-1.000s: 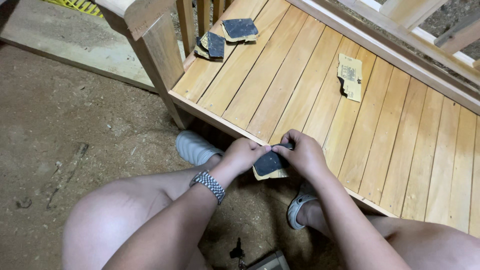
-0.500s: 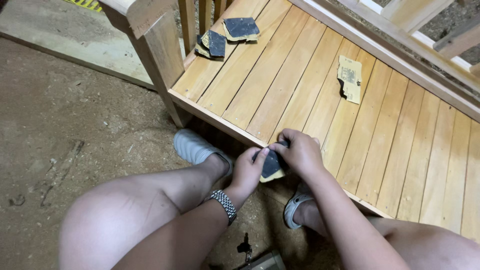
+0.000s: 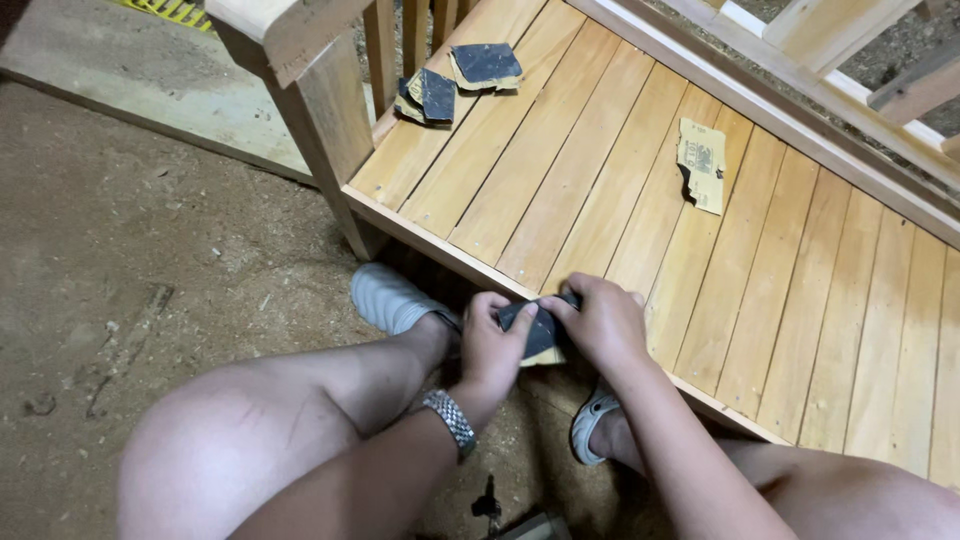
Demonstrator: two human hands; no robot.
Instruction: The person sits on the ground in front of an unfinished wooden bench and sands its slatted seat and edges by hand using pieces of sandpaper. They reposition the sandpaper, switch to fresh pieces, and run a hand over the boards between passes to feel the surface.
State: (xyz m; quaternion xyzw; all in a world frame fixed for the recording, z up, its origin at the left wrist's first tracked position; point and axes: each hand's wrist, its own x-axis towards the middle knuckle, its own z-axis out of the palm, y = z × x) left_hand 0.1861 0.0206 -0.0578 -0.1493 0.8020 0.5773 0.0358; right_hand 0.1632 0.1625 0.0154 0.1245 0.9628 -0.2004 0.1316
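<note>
We are looking at a slatted, honey-coloured wooden platform [image 3: 600, 180]. Lying on it, near its square wooden corner post [image 3: 325, 130], are two dark folded sandpaper pieces [image 3: 435, 95], [image 3: 487, 65]; a torn tan paper-backed sheet [image 3: 703, 165] is lying farther from that post.

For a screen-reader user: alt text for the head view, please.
Both hands, left hand and right hand, grip a dark sandpaper piece at the edge of a slatted wooden platform. More sandpaper scraps lie on it.

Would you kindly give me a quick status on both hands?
Left hand and right hand both gripping dark folded sandpaper piece. At slatted wooden platform's edge. Nothing obstructing.
</note>
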